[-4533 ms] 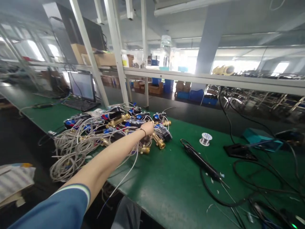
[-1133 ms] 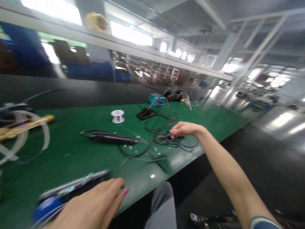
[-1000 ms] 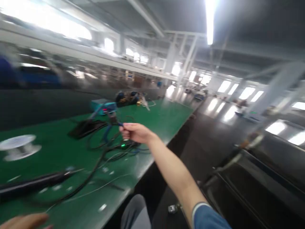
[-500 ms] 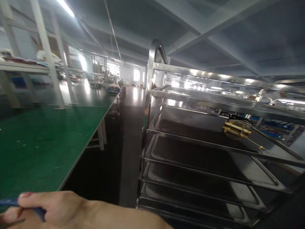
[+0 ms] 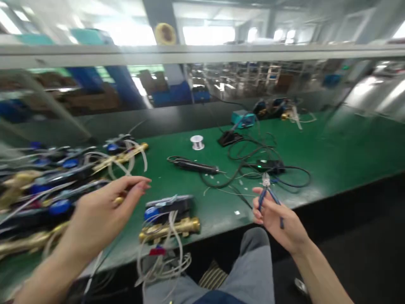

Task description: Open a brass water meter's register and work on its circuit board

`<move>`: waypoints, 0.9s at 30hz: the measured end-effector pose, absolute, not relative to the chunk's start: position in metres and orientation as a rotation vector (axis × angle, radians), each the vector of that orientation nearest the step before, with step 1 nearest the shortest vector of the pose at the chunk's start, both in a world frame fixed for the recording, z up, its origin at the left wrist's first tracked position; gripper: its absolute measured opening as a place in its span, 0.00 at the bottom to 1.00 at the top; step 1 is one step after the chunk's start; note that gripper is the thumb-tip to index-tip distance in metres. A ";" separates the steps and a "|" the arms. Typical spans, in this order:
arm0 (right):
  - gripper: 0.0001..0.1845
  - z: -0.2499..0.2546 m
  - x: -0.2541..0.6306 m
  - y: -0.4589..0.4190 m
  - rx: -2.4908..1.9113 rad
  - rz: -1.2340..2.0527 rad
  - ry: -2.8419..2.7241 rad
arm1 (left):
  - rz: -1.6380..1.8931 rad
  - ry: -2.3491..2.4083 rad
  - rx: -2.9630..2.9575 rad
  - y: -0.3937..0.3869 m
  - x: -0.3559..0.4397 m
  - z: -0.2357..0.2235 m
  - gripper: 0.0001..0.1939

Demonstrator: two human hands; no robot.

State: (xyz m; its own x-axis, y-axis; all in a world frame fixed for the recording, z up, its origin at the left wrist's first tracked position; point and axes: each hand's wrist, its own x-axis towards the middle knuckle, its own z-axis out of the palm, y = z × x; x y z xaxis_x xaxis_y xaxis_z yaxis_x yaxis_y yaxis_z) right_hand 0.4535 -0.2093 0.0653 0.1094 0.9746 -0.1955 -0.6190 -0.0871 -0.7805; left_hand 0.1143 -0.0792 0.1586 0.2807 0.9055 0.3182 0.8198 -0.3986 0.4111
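Green bench; pliers gripped in right hand fingers, left hand loose.

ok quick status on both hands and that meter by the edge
Right hand gripping blue-handled pliers. Left hand open, hovering beside brass meter. Meter's wires hang over table edge.

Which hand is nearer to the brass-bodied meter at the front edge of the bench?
Left. The left hand hovers open just left of the meter; the right hand, holding blue-handled pliers, is farther off to its right.

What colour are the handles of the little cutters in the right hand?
Blue, on the cutters in the right hand, seen in the head view.
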 end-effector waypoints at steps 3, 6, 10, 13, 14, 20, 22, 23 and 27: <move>0.21 0.066 0.415 -0.189 -1.016 1.594 -0.731 | 0.987 1.656 2.288 -0.099 0.075 0.125 0.17; 0.24 0.068 0.386 -0.169 -1.093 1.789 -0.965 | 1.028 1.628 2.235 -0.118 0.066 0.093 0.11; 0.25 0.058 0.357 -0.139 -1.411 1.512 -1.586 | 1.106 1.595 2.281 -0.121 0.073 0.075 0.06; 0.22 0.048 0.336 -0.126 -1.548 1.093 -1.895 | 1.064 1.484 2.407 -0.098 0.085 0.072 0.08; 0.22 0.045 0.330 -0.124 -1.566 1.023 -1.945 | 0.977 1.428 2.450 -0.087 0.089 0.072 0.11; 0.22 0.042 0.312 -0.123 -1.725 0.709 -2.162 | 0.377 0.922 2.420 -0.017 0.101 0.080 0.10; 0.22 0.042 0.311 -0.122 -1.757 0.618 -2.218 | 0.302 0.829 2.328 -0.001 0.099 0.084 0.09; 0.22 0.042 0.310 -0.120 -1.772 0.571 -2.242 | 0.276 0.807 2.278 0.004 0.097 0.085 0.08; 0.23 0.043 0.304 -0.114 -1.817 0.425 -2.325 | 0.241 0.847 2.012 0.012 0.095 0.087 0.07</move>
State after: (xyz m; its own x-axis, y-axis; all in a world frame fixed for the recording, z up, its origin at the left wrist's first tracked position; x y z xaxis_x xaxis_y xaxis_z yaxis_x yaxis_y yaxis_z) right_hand 0.3045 -0.1143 0.0430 -0.2487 0.9674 -0.0484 0.9218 0.2211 -0.3183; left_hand 0.0951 0.0116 0.0870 0.7454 0.6487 -0.1534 0.4711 -0.3499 0.8097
